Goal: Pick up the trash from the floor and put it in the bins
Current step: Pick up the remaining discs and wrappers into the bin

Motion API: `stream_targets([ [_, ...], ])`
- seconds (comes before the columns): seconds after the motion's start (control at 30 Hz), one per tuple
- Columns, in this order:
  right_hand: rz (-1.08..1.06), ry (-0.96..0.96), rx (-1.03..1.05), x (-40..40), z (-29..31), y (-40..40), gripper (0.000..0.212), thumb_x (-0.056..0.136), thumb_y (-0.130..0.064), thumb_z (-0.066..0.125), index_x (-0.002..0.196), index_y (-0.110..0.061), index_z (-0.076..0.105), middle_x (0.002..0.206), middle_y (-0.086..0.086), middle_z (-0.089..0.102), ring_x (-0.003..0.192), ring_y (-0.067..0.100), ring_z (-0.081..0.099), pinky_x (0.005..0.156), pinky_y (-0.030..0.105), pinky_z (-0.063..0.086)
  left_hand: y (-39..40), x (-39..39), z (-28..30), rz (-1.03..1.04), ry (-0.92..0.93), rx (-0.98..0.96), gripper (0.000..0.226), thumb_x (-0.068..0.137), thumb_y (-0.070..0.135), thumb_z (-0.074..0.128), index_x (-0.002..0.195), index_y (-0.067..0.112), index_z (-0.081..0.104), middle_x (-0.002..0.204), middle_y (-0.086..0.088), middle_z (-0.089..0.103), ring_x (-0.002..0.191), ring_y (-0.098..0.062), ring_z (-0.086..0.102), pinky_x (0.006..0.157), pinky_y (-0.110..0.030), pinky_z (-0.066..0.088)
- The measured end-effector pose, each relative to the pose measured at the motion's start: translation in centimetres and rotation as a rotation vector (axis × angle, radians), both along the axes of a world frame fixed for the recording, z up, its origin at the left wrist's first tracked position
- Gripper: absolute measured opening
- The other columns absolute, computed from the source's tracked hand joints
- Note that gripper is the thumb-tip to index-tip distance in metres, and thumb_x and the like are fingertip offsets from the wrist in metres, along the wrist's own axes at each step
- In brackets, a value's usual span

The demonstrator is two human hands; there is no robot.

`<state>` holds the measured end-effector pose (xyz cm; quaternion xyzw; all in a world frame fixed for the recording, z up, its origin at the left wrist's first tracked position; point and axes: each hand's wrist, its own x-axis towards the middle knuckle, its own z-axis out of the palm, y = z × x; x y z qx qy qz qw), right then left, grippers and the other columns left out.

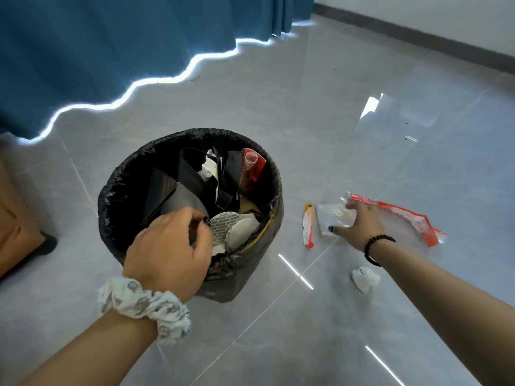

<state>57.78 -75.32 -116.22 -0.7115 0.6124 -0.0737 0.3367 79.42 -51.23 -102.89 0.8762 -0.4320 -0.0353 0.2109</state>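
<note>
A round bin (274, 174) with a black liner stands on the grey tile floor, holding wrappers, a red packet and white lids. My left hand (167, 246) hovers over its near rim, fingers curled and pinching the edge of a grey wrapper (181, 199) inside the bin. My right hand (359, 222) reaches to the floor right of the bin, fingers spread and touching a small clear plastic bag (330, 215). Under and beyond that hand lies a larger clear bag with red print (412, 218). An orange-and-white wrapper (308, 227) and a crumpled white paper (365, 278) lie close by.
A blue curtain (111, 45) hangs behind the bin, with bright light along its hem. A brown object (14, 232) sits at the left edge. A dark baseboard (418, 32) runs along the white wall at the far right.
</note>
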Motion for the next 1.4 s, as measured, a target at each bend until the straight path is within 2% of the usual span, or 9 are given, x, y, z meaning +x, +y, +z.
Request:
stream_targets([
  [0.13, 0.343, 0.321, 0.098, 0.3, -2.3, -0.3, 0.097, 0.073, -0.043, 0.076, 0.149, -0.031, 0.017, 0.155, 0.009, 0.008, 0.144, 0.030, 0.007, 0.114, 0.042, 0.020, -0.4, -0.1, -0.1, 0.053, -0.010, 0.035, 0.020, 0.088, 0.037, 0.042, 0.094, 0.029, 0.060, 0.086, 0.009, 0.061, 0.081, -0.017, 0.056, 0.066, -0.032, 0.045],
  [0.33, 0.452, 0.457, 0.146, 1.9, -4.1, 0.1, 0.089, 0.073, -0.076, 0.050, 0.146, -0.045, 0.010, 0.149, 0.008, 0.023, 0.139, 0.033, 0.013, 0.110, 0.051, 0.025, -0.3, -0.2, -0.1, 0.068, -0.014, 0.039, 0.017, 0.087, 0.035, 0.043, 0.089, 0.029, 0.059, 0.082, 0.010, 0.060, 0.079, -0.017, 0.055, 0.066, -0.034, 0.047],
  [0.5, 0.556, 0.518, -0.094, 1.2, -5.3, 4.6, 0.092, 0.063, -0.083, 0.048, 0.137, -0.031, 0.030, 0.142, 0.001, 0.034, 0.136, 0.027, 0.025, 0.107, 0.052, 0.027, -0.2, -0.4, 0.0, 0.078, -0.016, 0.010, 0.017, 0.086, 0.032, 0.043, 0.085, 0.027, 0.060, 0.081, 0.009, 0.059, 0.077, -0.019, 0.054, 0.065, -0.034, 0.047],
  [0.73, 0.586, 0.514, -0.321, 0.4, -5.6, 9.1, 0.026, 0.091, -0.024, 0.039, 0.114, -0.015, 0.048, 0.119, 0.006, 0.055, 0.113, 0.026, 0.049, 0.098, 0.037, 0.036, -0.2, -0.4, 0.0, 0.099, -0.011, 0.006, 0.017, 0.086, 0.029, 0.044, 0.085, 0.026, 0.061, 0.083, 0.008, 0.059, 0.079, -0.018, 0.053, 0.066, -0.033, 0.046],
  [0.9, 0.782, 0.543, -0.338, -0.6, -3.9, 8.9, 0.025, 0.089, -0.005, 0.043, 0.112, -0.010, 0.051, 0.110, 0.008, 0.060, 0.102, 0.027, 0.060, 0.071, 0.032, 0.037, -0.2, -1.0, 0.5, 0.074, -0.005, -0.040, 0.016, 0.085, 0.027, 0.046, 0.082, 0.027, 0.062, 0.083, 0.011, 0.059, 0.085, -0.019, 0.058, 0.074, -0.038, 0.048],
  [1.03, 0.668, 0.266, -0.391, -2.4, -2.9, 10.0, 0.019, 0.061, -0.014, 0.077, 0.074, -0.018, 0.064, 0.068, -0.004, 0.063, 0.058, 0.014, 0.063, 0.045, 0.026, 0.039, 2.0, -4.2, 1.5, 0.061, -0.048, -0.262, 0.021, 0.073, 0.021, 0.050, 0.086, 0.035, 0.058, 0.097, 0.024, 0.054, 0.099, -0.003, 0.049, 0.097, -0.038, 0.028],
  [1.13, 0.320, -0.263, -0.075, -4.4, -0.7, 12.0, 0.017, 0.082, -0.006, 0.062, 0.086, -0.021, 0.069, 0.079, -0.005, 0.069, 0.070, 0.006, 0.063, 0.066, 0.018, 0.049, 3.2, -8.9, 0.6, -0.119, 0.020, -0.486, 0.020, 0.073, 0.016, 0.050, 0.083, 0.027, 0.064, 0.099, 0.017, 0.062, 0.094, -0.001, 0.054, 0.090, -0.033, 0.039],
  [1.27, 0.051, -0.779, 0.395, -6.8, 4.9, 14.1, 0.024, 0.079, 0.005, 0.070, 0.071, -0.017, 0.071, 0.067, 0.002, 0.070, 0.058, 0.012, 0.060, 0.053, 0.019, 0.045, 3.4, -12.8, -3.3, 0.012, 0.475, -0.451, 0.020, 0.070, 0.026, 0.054, 0.082, 0.037, 0.065, 0.097, 0.017, 0.064, 0.093, 0.001, 0.059, 0.076, -0.015, 0.044],
  [1.4, 0.031, -0.981, 0.729, -7.7, 8.7, 15.8, 0.017, 0.055, -0.011, 0.085, 0.062, -0.012, 0.070, 0.062, 0.008, 0.066, 0.055, 0.017, 0.057, 0.052, 0.019, 0.041, 3.6, -14.0, -6.0, 0.359, 1.087, -0.133, 0.038, 0.072, 0.024, 0.076, 0.104, 0.033, 0.056, 0.125, 0.001, 0.056, 0.104, -0.011, 0.055, 0.088, -0.029, 0.041],
])
